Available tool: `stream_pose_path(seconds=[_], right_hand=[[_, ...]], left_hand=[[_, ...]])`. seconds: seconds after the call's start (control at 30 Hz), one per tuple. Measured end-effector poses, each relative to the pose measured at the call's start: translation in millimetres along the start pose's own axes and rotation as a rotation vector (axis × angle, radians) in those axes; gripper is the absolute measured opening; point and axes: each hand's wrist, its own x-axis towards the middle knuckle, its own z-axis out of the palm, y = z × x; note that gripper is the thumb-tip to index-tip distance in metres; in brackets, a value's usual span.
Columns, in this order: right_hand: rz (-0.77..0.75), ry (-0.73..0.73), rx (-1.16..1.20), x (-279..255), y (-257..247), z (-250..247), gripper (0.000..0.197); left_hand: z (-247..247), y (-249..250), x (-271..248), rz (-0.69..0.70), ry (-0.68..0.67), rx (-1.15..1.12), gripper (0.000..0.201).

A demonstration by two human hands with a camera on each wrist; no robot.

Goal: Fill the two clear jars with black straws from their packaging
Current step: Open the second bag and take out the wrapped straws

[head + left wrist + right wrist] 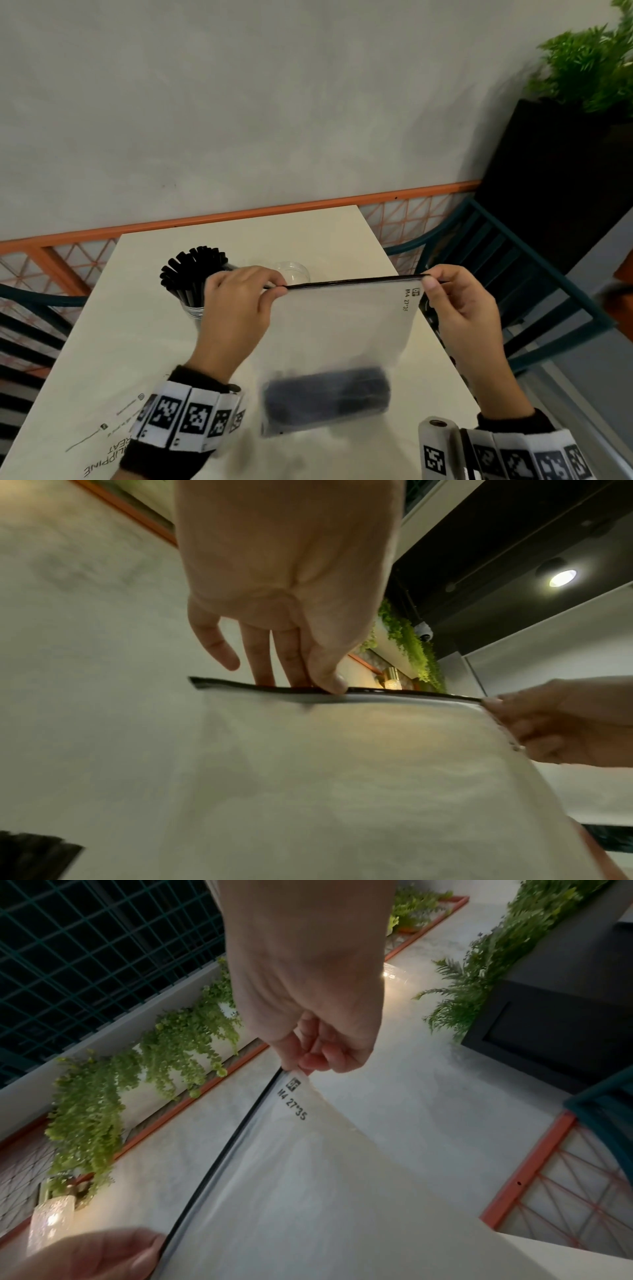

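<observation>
Hands hold a frosted bag point(342, 329) up by its black top edge, one at each end. The left hand point(236, 308) pinches the strip between thumb and fingers near the left end; the right hand point(459, 308) pinches the right corner, next to the print "M4 27*35".

From the head view, the bag hangs between the hands above the table point(113, 342), and a dark blurred bundle of straws point(325, 397) lies across its bottom, below the hands. Neither wrist view shows that bundle.

The left wrist view gives what the head view hides: the thumb lies on the near side of the strip with the fingers point(260, 653) on the far side, the little finger free, and the strip point(394, 691) looks parted slightly between the hands. The right wrist view shows the right thumb and forefinger closed on the corner, the other fingers curled behind, and the print read plainly.

Just beyond the left hand stands a jar point(193, 310) full of black straws fanned out at the top, seen only from the head. A second jar point(293, 272) sits beyond the strip, between the hands, clear and partly hidden; I cannot tell what it holds.

Off to the right stands a teal chair point(507, 274); a plant point(589, 68) is past it.
</observation>
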Motion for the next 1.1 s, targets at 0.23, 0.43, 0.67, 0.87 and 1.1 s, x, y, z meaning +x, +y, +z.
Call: stream_pose_path(seconds=[0.23,0.43,0.67,0.87,1.1], right_hand=[[0.034,0.017,0.189,9,-3,-10,0.013],[-0.045,-0.148,0.25,-2,-9,10,0.009],[-0.043,-0.161,0.265,-8,-5,9,0.01],[-0.021,-0.132,0.267,-9,-7,-1,0.008],[0.046,-0.098,-0.057,-8,-10,13,0.02]], left_hand=[[-32,-41,-1,-0.154,-0.022,-0.022,0.006],[-22,-8,-5,0.044,-0.051,-0.119,0.018],[11,28,0,0.075,-0.125,-0.14,0.042],[8,7,4,0.016,-0.068,-0.049,0.033],[7,1,3,-0.069,-0.273,-0.158,0.036]])
